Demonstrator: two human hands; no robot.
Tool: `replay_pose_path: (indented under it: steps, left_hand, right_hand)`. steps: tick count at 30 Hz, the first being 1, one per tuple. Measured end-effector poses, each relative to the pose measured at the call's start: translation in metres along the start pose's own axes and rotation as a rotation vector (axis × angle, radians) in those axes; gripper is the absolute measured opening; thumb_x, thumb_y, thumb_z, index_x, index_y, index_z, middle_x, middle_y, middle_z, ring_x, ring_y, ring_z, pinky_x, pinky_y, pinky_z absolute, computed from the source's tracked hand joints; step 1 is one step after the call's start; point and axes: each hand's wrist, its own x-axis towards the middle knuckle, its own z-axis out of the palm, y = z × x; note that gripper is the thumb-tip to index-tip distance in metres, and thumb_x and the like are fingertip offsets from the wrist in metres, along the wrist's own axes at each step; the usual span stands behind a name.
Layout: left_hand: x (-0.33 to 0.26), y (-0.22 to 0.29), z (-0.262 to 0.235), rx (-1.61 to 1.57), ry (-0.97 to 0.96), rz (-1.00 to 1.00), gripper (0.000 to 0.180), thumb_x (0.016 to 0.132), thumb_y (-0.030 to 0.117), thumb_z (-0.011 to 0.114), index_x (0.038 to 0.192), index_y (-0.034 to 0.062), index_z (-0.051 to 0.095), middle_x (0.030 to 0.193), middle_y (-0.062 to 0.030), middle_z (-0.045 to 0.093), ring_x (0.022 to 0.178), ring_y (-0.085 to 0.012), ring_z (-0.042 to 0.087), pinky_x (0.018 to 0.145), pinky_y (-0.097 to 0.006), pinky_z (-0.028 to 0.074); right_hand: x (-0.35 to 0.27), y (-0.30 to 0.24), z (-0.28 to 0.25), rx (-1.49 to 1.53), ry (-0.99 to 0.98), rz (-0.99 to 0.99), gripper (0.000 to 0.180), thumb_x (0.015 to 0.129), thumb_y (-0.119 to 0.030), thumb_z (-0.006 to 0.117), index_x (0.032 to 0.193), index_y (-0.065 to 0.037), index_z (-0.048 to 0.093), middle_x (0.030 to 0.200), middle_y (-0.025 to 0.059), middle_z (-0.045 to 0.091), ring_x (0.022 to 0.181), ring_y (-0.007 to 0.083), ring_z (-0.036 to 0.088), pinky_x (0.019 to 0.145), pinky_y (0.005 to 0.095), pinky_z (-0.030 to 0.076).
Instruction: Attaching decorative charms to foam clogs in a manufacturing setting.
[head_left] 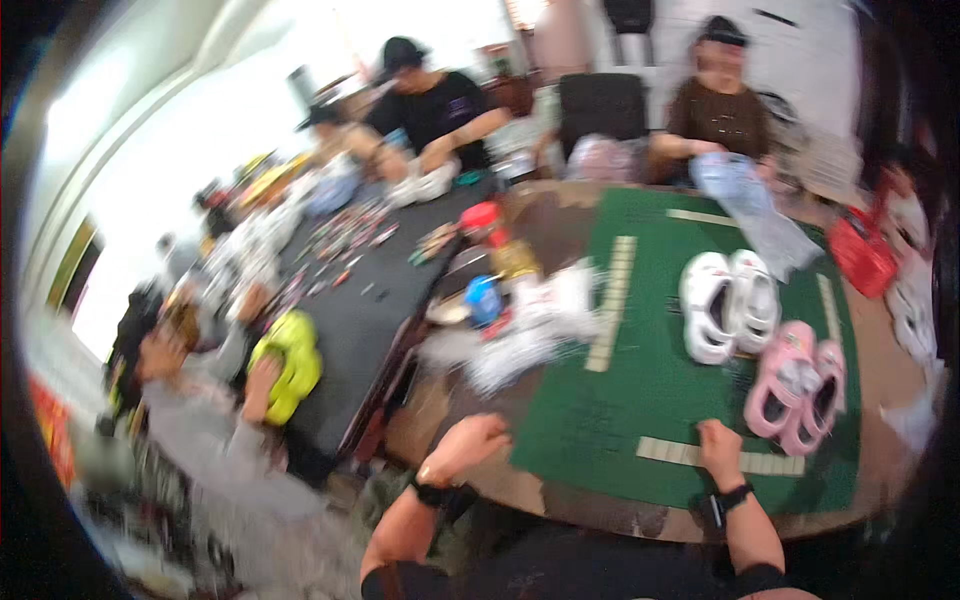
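My left hand (468, 445) and right hand (720, 447) are bare, as are my forearms (753, 537). Around my left wrist I wear a dark, blackish band (432, 491), with a thin, yellowish strip (427, 472) beside it, nearer the hand. My right wrist carries a narrow black strap (737, 496) with a small, pale, oblong piece (715, 510) at its side. My near-black fabric sleeves (762, 579) stop around the elbows; blur hides finer detail.

Two pairs of shoes (780, 350) lie on the mat (640, 400), right of its left strip (612, 305).
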Motion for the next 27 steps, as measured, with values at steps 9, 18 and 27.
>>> replay_pose_path:
  steps: [9,18,27]
  left_hand:
    - [-0.043,0.007,-0.031,-0.023,0.178,-0.133,0.029,0.087,0.025,0.064,0.105,0.0021,0.065,0.097,-0.0154,0.068,0.089,-0.0313,0.066,0.078,-0.040,0.052]
    - [-0.049,-0.001,-0.038,-0.058,0.296,-0.202,0.029,0.086,0.025,0.066,0.103,0.0007,0.065,0.093,-0.0156,0.068,0.087,-0.0300,0.067,0.077,-0.039,0.053]
    - [-0.052,-0.035,-0.078,0.044,0.371,-0.288,0.033,0.083,0.026,0.066,0.103,-0.0001,0.067,0.090,-0.0154,0.071,0.084,-0.0287,0.070,0.076,-0.036,0.054]
  right_hand:
    - [0.008,0.000,0.010,0.056,-0.054,0.014,0.009,0.093,-0.010,0.055,0.091,-0.003,0.061,0.077,0.0190,0.062,0.070,0.0369,0.062,0.062,0.0405,0.047]
    - [0.000,0.013,0.011,0.103,-0.040,0.042,0.010,0.094,-0.009,0.053,0.091,-0.002,0.060,0.075,0.0179,0.060,0.067,0.0353,0.060,0.060,0.0394,0.045]
    - [0.005,0.011,0.013,0.067,-0.078,0.077,0.013,0.095,-0.011,0.051,0.092,-0.002,0.060,0.077,0.0179,0.061,0.070,0.0363,0.061,0.062,0.0409,0.046]
